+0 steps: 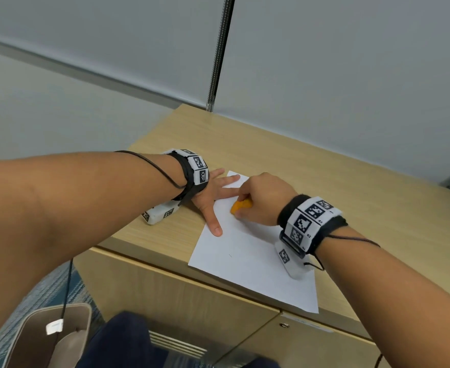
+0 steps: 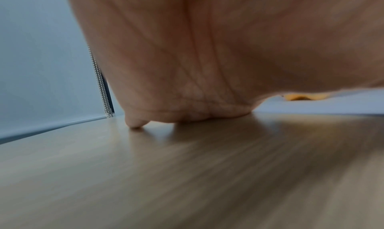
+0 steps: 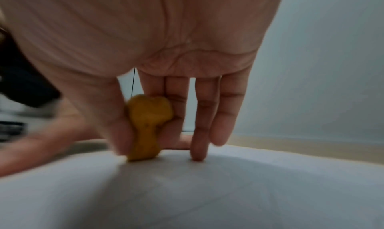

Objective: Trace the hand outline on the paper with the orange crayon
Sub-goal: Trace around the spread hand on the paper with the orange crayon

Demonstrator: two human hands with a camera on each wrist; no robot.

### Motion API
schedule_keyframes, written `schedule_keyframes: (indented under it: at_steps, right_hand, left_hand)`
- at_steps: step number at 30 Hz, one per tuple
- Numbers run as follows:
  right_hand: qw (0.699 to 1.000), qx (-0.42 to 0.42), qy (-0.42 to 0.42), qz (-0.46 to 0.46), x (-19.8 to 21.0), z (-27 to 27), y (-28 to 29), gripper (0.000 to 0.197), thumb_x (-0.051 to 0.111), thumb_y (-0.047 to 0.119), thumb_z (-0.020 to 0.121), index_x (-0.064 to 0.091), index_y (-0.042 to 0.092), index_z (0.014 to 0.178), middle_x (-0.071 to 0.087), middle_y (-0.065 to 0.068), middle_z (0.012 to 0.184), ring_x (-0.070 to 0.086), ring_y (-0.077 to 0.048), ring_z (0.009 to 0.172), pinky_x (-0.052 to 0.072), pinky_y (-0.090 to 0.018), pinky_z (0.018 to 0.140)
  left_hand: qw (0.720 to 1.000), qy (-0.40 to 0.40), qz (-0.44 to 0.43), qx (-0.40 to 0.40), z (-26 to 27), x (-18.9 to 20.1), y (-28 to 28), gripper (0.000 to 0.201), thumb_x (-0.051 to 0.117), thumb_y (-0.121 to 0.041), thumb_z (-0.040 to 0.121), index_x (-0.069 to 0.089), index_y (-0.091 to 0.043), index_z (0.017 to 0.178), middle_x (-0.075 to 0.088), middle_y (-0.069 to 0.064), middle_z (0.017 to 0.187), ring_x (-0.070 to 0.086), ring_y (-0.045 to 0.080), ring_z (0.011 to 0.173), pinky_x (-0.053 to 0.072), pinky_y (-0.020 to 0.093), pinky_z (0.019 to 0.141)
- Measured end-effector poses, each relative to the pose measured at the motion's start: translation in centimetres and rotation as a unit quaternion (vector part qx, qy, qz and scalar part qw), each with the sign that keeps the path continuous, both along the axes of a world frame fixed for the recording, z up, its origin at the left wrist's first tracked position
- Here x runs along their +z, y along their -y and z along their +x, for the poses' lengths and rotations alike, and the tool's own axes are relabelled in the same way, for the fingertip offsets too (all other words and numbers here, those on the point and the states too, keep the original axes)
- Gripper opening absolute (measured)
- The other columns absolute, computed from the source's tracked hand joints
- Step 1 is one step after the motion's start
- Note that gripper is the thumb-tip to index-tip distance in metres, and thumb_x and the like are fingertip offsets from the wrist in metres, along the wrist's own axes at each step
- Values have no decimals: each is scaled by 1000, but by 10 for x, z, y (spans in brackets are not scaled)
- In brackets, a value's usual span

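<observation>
Right wrist view, crayon base touching paper

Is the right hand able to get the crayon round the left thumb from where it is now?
Probably yes: right hand holds the crayon on the paper beside the left thumb, nothing between.

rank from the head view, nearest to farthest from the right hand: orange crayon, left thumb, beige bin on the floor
1. Orange crayon: pinched in the right hand's fingers, on the paper.
2. Left thumb: just left of it, on the paper's edge.
3. Beige bin: on the floor, far lower left.
</observation>
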State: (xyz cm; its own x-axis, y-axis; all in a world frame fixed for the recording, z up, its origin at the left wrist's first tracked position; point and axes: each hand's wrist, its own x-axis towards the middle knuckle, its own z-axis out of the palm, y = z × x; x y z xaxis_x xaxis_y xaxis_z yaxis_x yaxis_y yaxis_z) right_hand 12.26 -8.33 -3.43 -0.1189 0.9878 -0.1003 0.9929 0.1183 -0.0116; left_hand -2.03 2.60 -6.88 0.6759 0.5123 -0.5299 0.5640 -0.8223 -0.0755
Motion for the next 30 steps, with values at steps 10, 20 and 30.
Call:
schedule_keyframes:
  at_steps: [10, 20, 30]
  right_hand:
    - [997, -56, -44, 17, -6, 17, 18, 24, 67, 45, 84, 74, 22, 86, 72, 3, 84, 66, -22, 81, 54, -32, 69]
    - [990, -125, -55, 19, -10, 33, 24, 24, 69, 48, 84, 72, 24, 86, 70, 4, 88, 64, -21, 84, 48, -30, 69]
    - [997, -73, -23, -8, -4, 29, 19, 22, 66, 41, 89, 73, 24, 102, 68, 4, 97, 61, -20, 89, 43, -28, 71]
  left_hand:
    - [1000, 7, 12, -5, 1, 0, 3, 141, 58, -92, 40, -26, -51, 145, -34, -8, 158, -28, 35, 146, -5, 62, 116]
    - [1000, 2, 10, 7, 2, 3, 8, 147, 53, -95, 29, -25, -52, 145, -33, -8, 159, -28, 34, 146, -7, 61, 117]
    - [1000, -23, -9, -3, 11, 19, 19, 127, 69, -83, 58, -25, -61, 141, -36, -13, 157, -26, 46, 144, -4, 69, 111]
